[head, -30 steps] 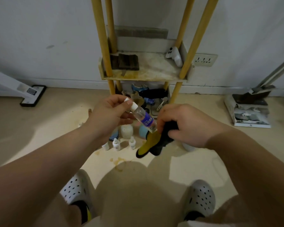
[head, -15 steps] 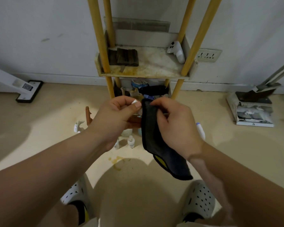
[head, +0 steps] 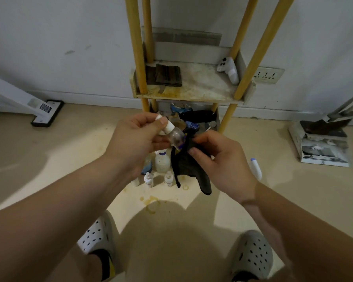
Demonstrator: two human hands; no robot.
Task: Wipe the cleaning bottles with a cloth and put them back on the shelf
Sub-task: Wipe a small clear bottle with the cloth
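Against the wall, on the beige floor, stands the shelf, built on four yellow posts. Its stained middle tier carries a dark folded pad by the front left post and a white controller in the right rear corner, with bare board between them. The lower tier is crowded with items too jumbled to identify.

Left hand: held in front of the shelf. Its thumb and curled fingers pinch the white cap end of the small clear bottle.

Right hand: its curled fingers pinch the dark cloth against the bottle's lower end. The cloth covers the bottle base; the remainder hangs below the hand.

The small clear bottle is tilted, cap up and left, base down and right. A blue label shows at the cloth edge. The bottle is off the shelf, between the two hands.

Below the hands, just before the front posts, a white spray bottle stands on the floor. Three small white bottles stand upright in a row in front of it. A white bottle with a blue tip lies to the right, partly hidden by the right hand. Open floor extends to either side of this group; yellow stain rings mark the floor in front of it.
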